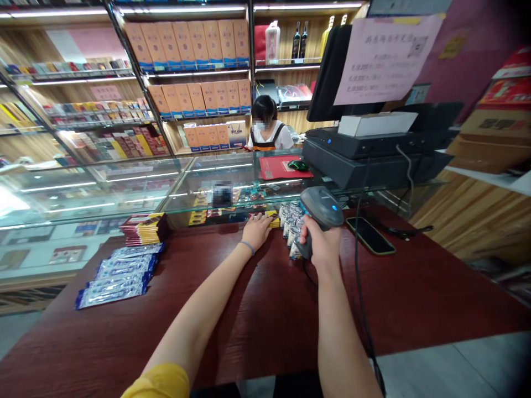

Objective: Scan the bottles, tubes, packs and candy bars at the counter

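My right hand is wrapped round the handle of a grey barcode scanner, whose blue light is on. Small jars or cans with silvery lids stand in rows just left of the scanner, partly hidden by it. My left hand has its fingers on a yellow and maroon packet beside them, against the glass counter. At the left, a stack of similar maroon and yellow packets sits behind a row of overlapping blue and white sachets.
The brown tabletop meets a glass display counter. A phone and a black cable lie at right. Behind are a monitor, a mouse, a seated person and stocked shelves.
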`<action>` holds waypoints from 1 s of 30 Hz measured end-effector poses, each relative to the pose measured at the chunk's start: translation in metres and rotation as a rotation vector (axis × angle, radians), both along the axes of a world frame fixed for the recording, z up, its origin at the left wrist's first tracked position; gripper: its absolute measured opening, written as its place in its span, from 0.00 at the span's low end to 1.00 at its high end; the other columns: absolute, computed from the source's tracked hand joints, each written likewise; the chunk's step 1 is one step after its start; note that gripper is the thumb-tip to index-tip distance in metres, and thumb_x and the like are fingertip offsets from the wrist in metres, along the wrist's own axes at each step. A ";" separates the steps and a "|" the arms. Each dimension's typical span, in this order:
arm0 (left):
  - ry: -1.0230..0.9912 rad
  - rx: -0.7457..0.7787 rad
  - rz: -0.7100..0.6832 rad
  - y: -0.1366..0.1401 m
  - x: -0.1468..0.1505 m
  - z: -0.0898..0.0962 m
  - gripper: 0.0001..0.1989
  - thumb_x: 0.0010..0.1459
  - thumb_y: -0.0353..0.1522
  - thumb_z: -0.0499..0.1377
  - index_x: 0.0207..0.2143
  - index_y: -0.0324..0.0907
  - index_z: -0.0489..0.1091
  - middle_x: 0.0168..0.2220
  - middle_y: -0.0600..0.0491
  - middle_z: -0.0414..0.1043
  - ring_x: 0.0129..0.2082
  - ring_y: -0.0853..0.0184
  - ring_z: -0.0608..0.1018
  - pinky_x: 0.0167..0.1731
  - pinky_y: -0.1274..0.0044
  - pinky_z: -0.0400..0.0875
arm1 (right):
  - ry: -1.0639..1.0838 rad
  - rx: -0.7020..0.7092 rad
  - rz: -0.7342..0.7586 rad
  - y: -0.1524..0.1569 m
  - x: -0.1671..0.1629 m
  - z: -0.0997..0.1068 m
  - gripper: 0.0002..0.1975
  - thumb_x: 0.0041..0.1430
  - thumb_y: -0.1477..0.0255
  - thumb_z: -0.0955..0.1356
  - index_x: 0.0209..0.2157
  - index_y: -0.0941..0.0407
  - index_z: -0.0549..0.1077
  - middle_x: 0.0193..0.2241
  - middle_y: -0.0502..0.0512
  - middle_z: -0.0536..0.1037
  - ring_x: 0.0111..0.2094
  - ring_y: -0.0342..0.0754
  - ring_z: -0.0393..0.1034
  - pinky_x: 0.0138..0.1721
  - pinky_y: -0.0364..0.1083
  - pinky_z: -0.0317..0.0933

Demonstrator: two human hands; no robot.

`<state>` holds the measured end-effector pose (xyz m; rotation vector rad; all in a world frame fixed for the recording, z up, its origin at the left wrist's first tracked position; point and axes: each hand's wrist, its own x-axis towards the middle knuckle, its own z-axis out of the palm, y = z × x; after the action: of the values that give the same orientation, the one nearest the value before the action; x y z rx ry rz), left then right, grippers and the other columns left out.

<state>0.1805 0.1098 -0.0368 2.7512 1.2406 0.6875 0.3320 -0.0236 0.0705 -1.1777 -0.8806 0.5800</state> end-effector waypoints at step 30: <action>0.195 0.125 0.632 -0.026 -0.361 0.055 0.31 0.64 0.32 0.55 0.70 0.46 0.59 0.71 0.42 0.55 0.71 0.43 0.54 0.67 0.49 0.52 | -0.409 -0.178 0.458 -0.015 -0.113 -0.041 0.16 0.54 0.56 0.72 0.27 0.53 0.68 0.19 0.51 0.75 0.17 0.46 0.66 0.23 0.46 0.63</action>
<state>-0.1808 0.0841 0.0181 2.5479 2.2200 0.5406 0.2191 -0.0383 0.0291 -1.2854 -1.4950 0.8139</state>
